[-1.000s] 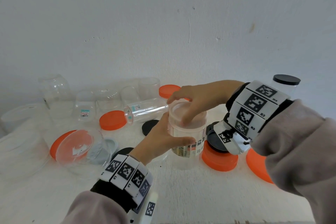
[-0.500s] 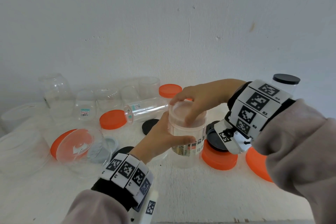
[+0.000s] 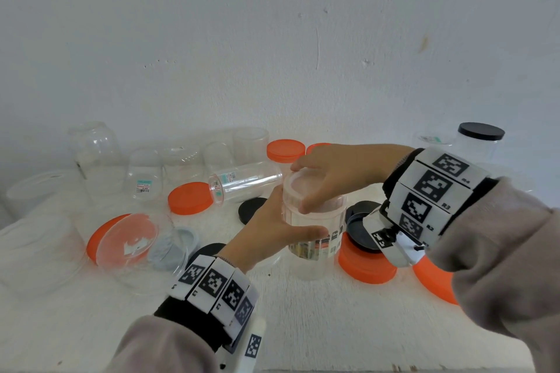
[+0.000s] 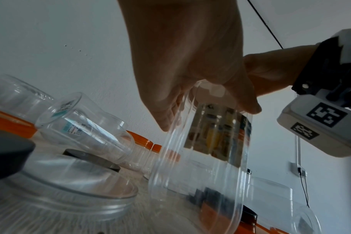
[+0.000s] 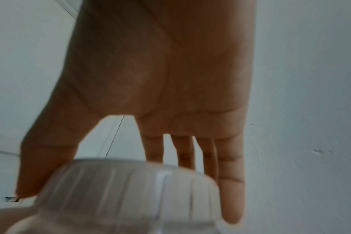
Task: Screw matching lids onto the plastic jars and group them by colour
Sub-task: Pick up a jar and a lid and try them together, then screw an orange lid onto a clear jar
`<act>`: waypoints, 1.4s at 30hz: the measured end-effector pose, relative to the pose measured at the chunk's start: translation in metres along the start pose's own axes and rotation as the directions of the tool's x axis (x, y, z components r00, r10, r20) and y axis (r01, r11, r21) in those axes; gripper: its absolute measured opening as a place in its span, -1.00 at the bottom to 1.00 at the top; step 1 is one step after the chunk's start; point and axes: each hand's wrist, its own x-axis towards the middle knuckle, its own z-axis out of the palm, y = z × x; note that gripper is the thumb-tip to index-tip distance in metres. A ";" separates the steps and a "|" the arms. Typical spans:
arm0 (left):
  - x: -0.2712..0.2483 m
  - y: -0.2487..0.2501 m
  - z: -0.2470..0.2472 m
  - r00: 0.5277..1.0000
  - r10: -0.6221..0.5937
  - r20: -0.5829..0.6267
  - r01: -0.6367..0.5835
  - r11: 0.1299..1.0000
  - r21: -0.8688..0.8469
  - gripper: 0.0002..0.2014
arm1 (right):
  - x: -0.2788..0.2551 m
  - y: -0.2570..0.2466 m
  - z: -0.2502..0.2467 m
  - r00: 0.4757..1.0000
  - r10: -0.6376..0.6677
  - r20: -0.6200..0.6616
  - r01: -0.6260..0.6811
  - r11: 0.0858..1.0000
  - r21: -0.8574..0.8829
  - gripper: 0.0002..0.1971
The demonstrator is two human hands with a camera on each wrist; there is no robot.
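A tall clear jar [image 3: 313, 239] with a printed label stands upright in the middle of the white table [image 3: 303, 327]. My left hand [image 3: 272, 227] grips its side, thumb across the front. A clear ribbed lid [image 3: 306, 188] sits on the jar's mouth, and my right hand [image 3: 330, 172] grips it from above, thumb and fingers round the rim. The left wrist view looks up along the jar [image 4: 202, 166] at the left hand [image 4: 186, 66]. The right wrist view shows the lid [image 5: 126, 196] between my thumb and fingers [image 5: 230, 190], blurred.
Orange lids [image 3: 190, 197] [image 3: 365, 263] [image 3: 436, 281] and black lids [image 3: 251, 209] [image 3: 362, 232] lie around the jar. Several clear open jars [image 3: 145, 174] stand at the back left; one [image 3: 245, 183] lies on its side. A black-lidded jar [image 3: 480, 142] stands back right. A wide clear jar [image 3: 136, 248] lies at left.
My right hand has turned a little on the clear lid, fingers shifting around its rim. The left hand and jar have stayed where they were.
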 end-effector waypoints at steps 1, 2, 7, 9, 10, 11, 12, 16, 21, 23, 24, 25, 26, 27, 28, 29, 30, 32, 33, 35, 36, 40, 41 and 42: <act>0.000 0.000 0.000 1.000 -0.001 -0.004 0.001 1.000 0.005 -0.03 | -0.001 0.001 0.003 1.000 -0.008 -0.023 0.009 1.000 0.015 -0.16; 0.000 -0.001 0.000 1.000 -0.004 -0.010 0.004 1.000 0.011 -0.04 | -0.001 0.001 0.007 0.999 -0.014 -0.047 0.015 0.999 0.031 -0.17; -0.002 -0.001 0.004 0.999 0.000 -0.054 0.002 0.999 0.039 -0.15 | -0.007 0.004 0.024 0.987 -0.001 -0.160 0.019 0.993 0.115 -0.29; -0.003 0.001 0.006 0.997 0.004 -0.081 -0.001 0.999 0.046 -0.15 | -0.009 0.004 0.029 0.979 0.002 -0.203 0.029 0.988 0.150 -0.37; -0.003 0.001 0.006 0.996 0.003 -0.093 0.001 0.999 0.048 -0.15 | -0.010 0.003 0.031 0.975 0.002 -0.220 0.035 0.986 0.162 -0.38; -0.004 0.001 0.007 0.995 0.002 -0.103 0.003 0.999 0.052 -0.15 | -0.010 0.003 0.033 0.972 0.000 -0.237 0.041 0.985 0.169 -0.38; -0.005 0.002 0.007 0.994 0.002 -0.109 0.004 0.998 0.058 -0.15 | -0.010 0.002 0.035 0.967 -0.003 -0.254 0.048 0.984 0.170 -0.37; -0.006 0.004 0.008 0.993 0.007 -0.120 0.004 0.996 0.086 -0.10 | -0.010 0.001 0.042 0.952 -0.007 -0.306 0.054 0.988 0.146 -0.39; -0.008 0.006 0.010 0.992 0.006 -0.123 0.007 0.995 0.100 -0.06 | -0.013 -0.001 0.049 0.932 0.007 -0.362 0.042 0.991 0.127 -0.35; -0.008 0.007 0.011 0.994 0.004 -0.113 0.007 0.995 0.099 -0.09 | -0.013 -0.003 0.052 0.928 0.016 -0.373 0.025 0.994 0.105 -0.33; -0.008 0.007 0.010 0.994 0.000 -0.108 0.010 0.996 0.094 -0.11 | -0.013 -0.003 0.054 0.924 0.024 -0.382 0.016 0.995 0.099 -0.33; -0.007 0.007 0.010 0.994 -0.002 -0.107 0.012 0.996 0.092 -0.12 | -0.012 -0.004 0.056 0.919 0.032 -0.393 0.010 0.995 0.102 -0.33; -0.007 0.007 0.009 0.994 -0.002 -0.105 0.013 0.995 0.097 -0.14 | -0.012 -0.004 0.057 0.915 0.038 -0.402 0.007 0.994 0.110 -0.34; -0.007 0.008 0.009 0.995 0.000 -0.101 0.011 0.994 0.110 -0.17 | -0.011 -0.004 0.059 0.911 0.041 -0.410 0.009 0.993 0.119 -0.34; -0.008 0.009 0.008 0.995 0.000 -0.095 0.013 0.991 0.130 -0.19 | -0.009 -0.004 0.060 0.909 0.044 -0.415 0.008 0.992 0.124 -0.35; -0.009 0.010 0.007 0.996 -0.006 -0.088 0.020 0.988 0.156 -0.23 | -0.009 -0.004 0.060 0.909 0.045 -0.414 0.006 0.992 0.122 -0.36; -0.010 0.011 0.006 0.997 -0.014 -0.080 0.029 0.981 0.191 -0.29 | -0.009 -0.004 0.060 0.912 0.046 -0.408 0.003 0.993 0.118 -0.35; -0.014 0.013 -0.002 0.998 -0.014 -0.056 0.030 0.952 0.303 -0.42 | -0.009 -0.002 0.059 0.920 0.051 -0.388 -0.005 0.993 0.119 -0.33; -0.016 0.015 -0.008 0.999 -0.009 -0.054 0.029 0.925 0.379 -0.45 | -0.010 -0.002 0.059 0.926 0.053 -0.374 -0.004 0.992 0.129 -0.32; -0.023 0.016 -0.027 0.996 0.000 -0.092 0.050 0.840 0.541 -0.40 | -0.014 -0.001 0.058 0.938 0.049 -0.344 0.008 0.986 0.164 -0.30; -0.027 0.017 -0.039 0.991 -0.003 -0.133 0.083 0.795 0.601 -0.38 | -0.016 0.000 0.057 0.942 0.040 -0.333 0.022 0.983 0.180 -0.33; -0.049 0.009 -0.090 0.949 -0.064 -0.308 0.288 0.569 0.770 -0.35 | -0.022 0.003 0.054 0.953 -0.037 -0.301 0.094 0.980 0.177 -0.45; -0.055 0.004 -0.102 0.928 -0.109 -0.357 0.364 0.478 0.799 -0.30 | -0.023 0.003 0.052 0.960 -0.021 -0.280 0.084 0.973 0.216 -0.42; -0.062 -0.001 -0.112 0.897 -0.161 -0.412 0.440 0.403 0.802 -0.24 | -0.023 0.003 0.051 0.964 -0.009 -0.265 0.077 0.966 0.248 -0.42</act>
